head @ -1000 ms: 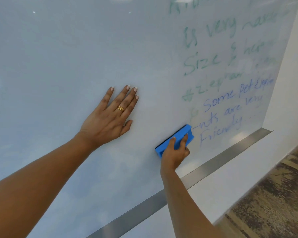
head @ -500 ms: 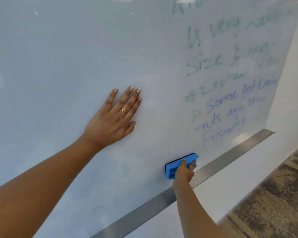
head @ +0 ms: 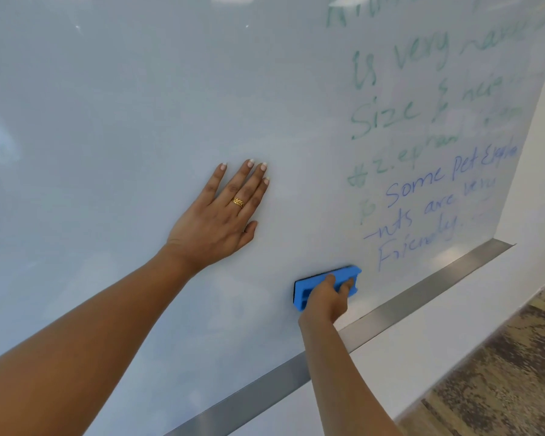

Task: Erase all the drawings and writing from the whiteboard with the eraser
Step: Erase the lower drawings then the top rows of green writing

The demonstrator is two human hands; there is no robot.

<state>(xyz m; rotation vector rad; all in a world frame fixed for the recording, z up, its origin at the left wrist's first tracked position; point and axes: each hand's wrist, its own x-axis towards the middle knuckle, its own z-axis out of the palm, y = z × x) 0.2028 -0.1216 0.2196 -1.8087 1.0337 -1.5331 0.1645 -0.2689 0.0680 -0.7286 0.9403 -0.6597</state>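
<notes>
Eraser [head: 310, 291], blue with a dark pad facing the board, lies flat against the whiteboard [head: 107, 152] near its bottom edge. It sits just above the metal ledge [head: 422, 292] and just left of the lowest blue word. The right hand [head: 326, 298] holds it from below, its grip clamped on the eraser's back with fingers curled over the top. The left hand [head: 214, 221] rests flat on the board up and to the left, well apart from the eraser, its grip apart with the fingers straight. A gold ring [head: 238, 202] sits on one finger. Green writing [head: 400, 89] fills the board's upper right. Blue writing [head: 422, 202] runs below it toward the bottom right corner. Patterned floor [head: 501, 372] shows at lower right.
</notes>
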